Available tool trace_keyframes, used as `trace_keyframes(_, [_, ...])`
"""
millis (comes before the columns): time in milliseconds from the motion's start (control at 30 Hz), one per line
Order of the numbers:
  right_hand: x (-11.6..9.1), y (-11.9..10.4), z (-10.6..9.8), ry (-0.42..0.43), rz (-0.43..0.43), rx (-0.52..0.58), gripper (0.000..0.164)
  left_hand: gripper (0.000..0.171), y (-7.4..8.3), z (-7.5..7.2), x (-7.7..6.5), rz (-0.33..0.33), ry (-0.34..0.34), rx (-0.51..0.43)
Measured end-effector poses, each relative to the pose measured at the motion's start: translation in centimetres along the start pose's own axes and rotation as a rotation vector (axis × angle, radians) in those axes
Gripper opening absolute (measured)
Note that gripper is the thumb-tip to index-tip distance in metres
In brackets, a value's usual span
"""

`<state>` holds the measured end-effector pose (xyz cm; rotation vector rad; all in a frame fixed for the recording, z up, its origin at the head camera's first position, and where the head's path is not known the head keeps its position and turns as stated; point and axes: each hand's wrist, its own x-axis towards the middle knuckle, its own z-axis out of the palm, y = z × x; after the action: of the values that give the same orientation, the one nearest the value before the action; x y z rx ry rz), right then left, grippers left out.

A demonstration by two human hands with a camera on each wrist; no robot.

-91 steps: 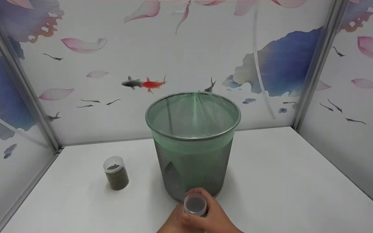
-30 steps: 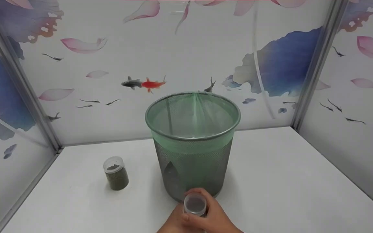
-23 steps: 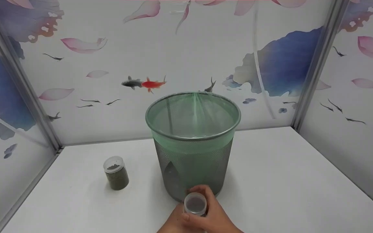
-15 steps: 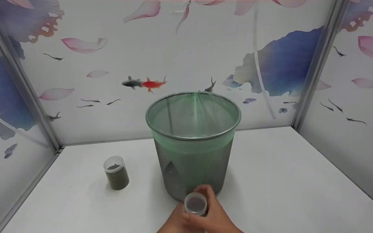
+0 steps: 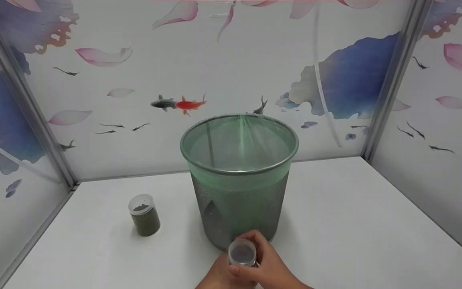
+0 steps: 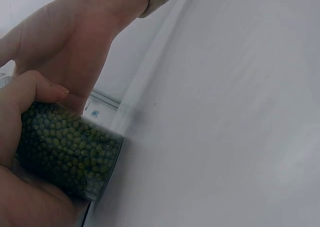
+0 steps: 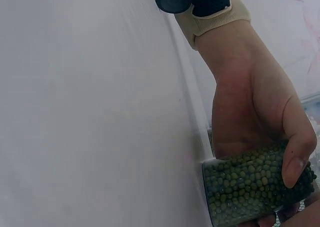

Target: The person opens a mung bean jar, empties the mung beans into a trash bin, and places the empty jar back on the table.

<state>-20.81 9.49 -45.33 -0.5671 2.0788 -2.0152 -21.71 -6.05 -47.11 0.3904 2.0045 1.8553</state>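
Note:
In front of me, both hands hold a clear jar of green mung beans (image 6: 70, 152) low in the head view. My left hand (image 5: 219, 273) grips its body, with the thumb lying along the beans' side in the right wrist view. My right hand (image 5: 273, 263) curls thumb and fingers round the jar's clear top (image 5: 242, 252). The jar's bottom is hidden by the hands in the head view. A second jar of green-brown grains (image 5: 146, 222), with a clear upper part, stands upright on the table to the left.
Just beyond the hands stands a mesh wastebasket (image 5: 205, 212) lined with a green plastic bag (image 5: 239, 180). White panels (image 5: 231, 72) printed with fish and petals enclose the white table (image 5: 347, 208) at the back and both sides.
My right hand has turned slightly round the jar's top, its fingers and wrist shifting a little to the right. The left hand, the wastebasket and the second jar stay where they were.

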Motion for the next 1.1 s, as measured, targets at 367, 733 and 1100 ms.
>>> trace_keyframes(367, [-0.1, -0.6, -0.6, 0.017, -0.076, 0.002, 0.051, 0.054, -0.4, -0.1, -0.6, -0.001, -0.035, -0.119])
trace_keyframes(733, [-0.6, -2.3, -0.7, 0.04, -0.171, -0.042, 0.06, 0.058, -0.4, -0.5, -0.7, -0.019, -0.018, -0.071])
trace_keyframes(1100, [-0.7, -5.4, -2.9, 0.075, -0.251, -0.267, 0.068, 0.045, -0.4, -0.6, -0.2, 0.108, -0.037, 0.106])
